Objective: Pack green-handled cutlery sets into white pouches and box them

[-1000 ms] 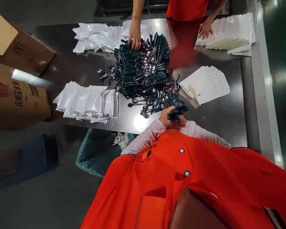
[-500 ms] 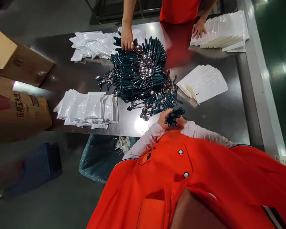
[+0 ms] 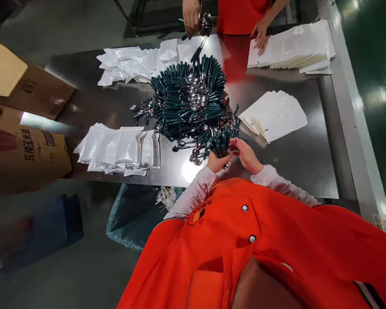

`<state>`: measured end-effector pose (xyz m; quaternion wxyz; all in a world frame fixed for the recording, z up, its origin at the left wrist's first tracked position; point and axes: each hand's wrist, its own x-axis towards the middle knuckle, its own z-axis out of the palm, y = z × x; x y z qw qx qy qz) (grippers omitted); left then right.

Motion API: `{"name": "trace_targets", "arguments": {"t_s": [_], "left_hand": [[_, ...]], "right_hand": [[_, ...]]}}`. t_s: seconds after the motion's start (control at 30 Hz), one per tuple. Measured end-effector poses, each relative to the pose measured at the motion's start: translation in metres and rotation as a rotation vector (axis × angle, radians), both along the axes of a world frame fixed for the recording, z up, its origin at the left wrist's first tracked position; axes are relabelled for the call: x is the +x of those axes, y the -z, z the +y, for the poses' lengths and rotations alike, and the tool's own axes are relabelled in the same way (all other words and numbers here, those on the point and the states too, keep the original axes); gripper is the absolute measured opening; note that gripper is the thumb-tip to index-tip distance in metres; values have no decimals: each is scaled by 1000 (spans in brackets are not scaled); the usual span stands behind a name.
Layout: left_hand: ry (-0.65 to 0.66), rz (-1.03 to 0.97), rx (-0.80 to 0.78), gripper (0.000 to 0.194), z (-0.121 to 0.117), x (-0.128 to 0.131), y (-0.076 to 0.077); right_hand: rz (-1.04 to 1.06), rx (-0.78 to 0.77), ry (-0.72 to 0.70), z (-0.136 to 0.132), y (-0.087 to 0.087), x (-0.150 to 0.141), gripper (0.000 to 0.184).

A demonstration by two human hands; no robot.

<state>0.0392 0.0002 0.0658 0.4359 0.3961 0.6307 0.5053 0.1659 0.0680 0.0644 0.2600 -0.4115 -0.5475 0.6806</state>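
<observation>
A bundle of spoons with dark green handles [image 3: 220,144] is gripped in my left hand [image 3: 217,162], handles pointing away from me. My right hand [image 3: 247,156] is just to the right of it, fingers stretched toward the bundle and apart; whether the fingertips touch it is hard to tell. Directly beyond both hands lies a large heap of similar spoons [image 3: 180,101], with metal bowls showing in its middle and along its near edge. Some bowls of the held spoons are hidden by my hands.
White padded packets [image 3: 107,148] lie at the left, with more packets [image 3: 128,62] behind. Flat white bags [image 3: 278,116] are fanned out at the right. Across the metal table [image 3: 296,165], a co-worker's hand [image 3: 191,18] holds spoons; the other rests on a bag stack [image 3: 296,45]. A lined bin [image 3: 125,219] stands below.
My left hand has tipped the bundle away from me, toward the heap. My right hand has come out from behind it to its right side. The co-worker's hand has lifted spoons off the heap.
</observation>
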Motion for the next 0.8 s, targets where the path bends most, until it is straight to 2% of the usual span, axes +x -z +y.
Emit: {"name": "trace_targets", "arguments": {"t_s": [0.07,0.17,0.23,0.33,0.43,0.53,0.63,0.7,0.73,0.8], "left_hand": [[43,-51,-80,39,-2,-5,4],[70,-171,-115,48,-9,-6,12],[70,-287,-105,54,-15,-4,18],[15,-446,-130,63,-26,1,27],[-159,-506,-138,66,-36,1,38],[-379,-402,-134,56,-40,-8,49],[-617,-303,-203,47,-42,-29,54],[-734,-216,-288,42,-44,-45,52],[-758,-171,-324,39,-45,-53,50],[-724,-90,-387,35,-47,-67,44]], "right_hand": [[46,93,10,10,-12,4,59],[-26,235,-51,18,-25,6,46],[-83,284,-62,17,-26,3,43],[-131,322,-44,9,-17,-4,43],[-204,322,-57,5,0,-9,42],[-218,173,-29,13,20,-22,36],[-202,-39,101,36,39,-48,29],[-219,-105,136,60,48,-64,25],[-241,-80,132,75,51,-67,23],[-325,86,117,105,53,-58,24]]}}
